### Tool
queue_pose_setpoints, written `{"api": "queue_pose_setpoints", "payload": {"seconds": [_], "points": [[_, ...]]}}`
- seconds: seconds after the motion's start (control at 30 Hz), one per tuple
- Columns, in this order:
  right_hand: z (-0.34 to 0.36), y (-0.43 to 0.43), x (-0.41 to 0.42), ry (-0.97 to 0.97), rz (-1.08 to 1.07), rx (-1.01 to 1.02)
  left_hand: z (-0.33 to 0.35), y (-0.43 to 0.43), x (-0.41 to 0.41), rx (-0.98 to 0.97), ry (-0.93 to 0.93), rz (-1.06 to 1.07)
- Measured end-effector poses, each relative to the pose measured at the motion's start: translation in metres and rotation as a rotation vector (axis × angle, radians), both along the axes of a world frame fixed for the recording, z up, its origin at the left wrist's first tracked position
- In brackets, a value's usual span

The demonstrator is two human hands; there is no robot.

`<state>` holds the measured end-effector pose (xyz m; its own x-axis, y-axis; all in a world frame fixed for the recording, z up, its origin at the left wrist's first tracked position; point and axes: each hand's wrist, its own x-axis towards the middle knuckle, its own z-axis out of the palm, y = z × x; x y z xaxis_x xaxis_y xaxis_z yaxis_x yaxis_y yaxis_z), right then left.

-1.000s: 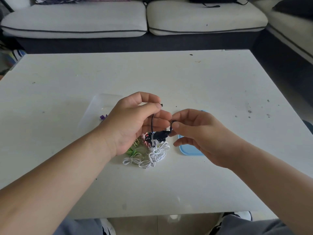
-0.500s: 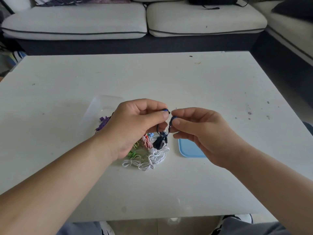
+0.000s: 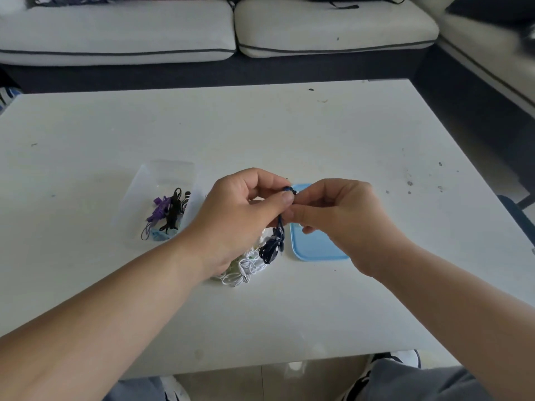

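Note:
My left hand (image 3: 240, 215) and my right hand (image 3: 338, 218) meet above the middle of the white table (image 3: 289, 134). Both pinch the top of a dark blue cord (image 3: 280, 227) between thumb and fingers. The cord's bundled lower end (image 3: 270, 250) hangs down just above a pile of white cords (image 3: 243, 270). My left hand hides most of that pile.
A clear plastic box (image 3: 157, 204) at the left holds purple, black and light blue cords. Its light blue lid (image 3: 315, 244) lies flat under my right hand. A sofa (image 3: 231, 30) runs along the far side and the right. My knees show below the near table edge.
Both hands have closed together, now fingertip to fingertip on the cord's top. The cord loop between them has shrunk and its bundle hangs lower. The view shifted, showing more of the box's contents.

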<state>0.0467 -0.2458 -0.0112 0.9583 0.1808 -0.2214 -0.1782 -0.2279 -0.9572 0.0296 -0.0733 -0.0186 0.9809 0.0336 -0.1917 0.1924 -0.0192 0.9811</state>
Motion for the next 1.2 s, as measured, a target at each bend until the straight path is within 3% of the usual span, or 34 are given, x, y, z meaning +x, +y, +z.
{"api": "queue_pose_setpoints", "payload": {"seconds": [0.2,0.3,0.5,0.83,1.2], "points": [[0.001,-0.036,0.018,0.031,-0.146,0.077,-0.005,-0.019,0.005,-0.092,0.067,0.02],[-0.012,-0.05,0.029,0.038,-0.279,-0.027,-0.012,-0.026,0.006,-0.079,0.079,0.007],[-0.034,-0.056,0.048,-0.01,-0.32,-0.193,-0.017,-0.027,0.01,-0.053,0.088,0.082],[-0.073,-0.043,0.114,-0.134,-0.05,-0.656,-0.019,-0.015,0.019,0.013,0.086,0.078],[-0.086,-0.04,0.124,-0.159,0.067,-0.874,-0.016,-0.001,0.024,0.001,0.095,0.077]]}}
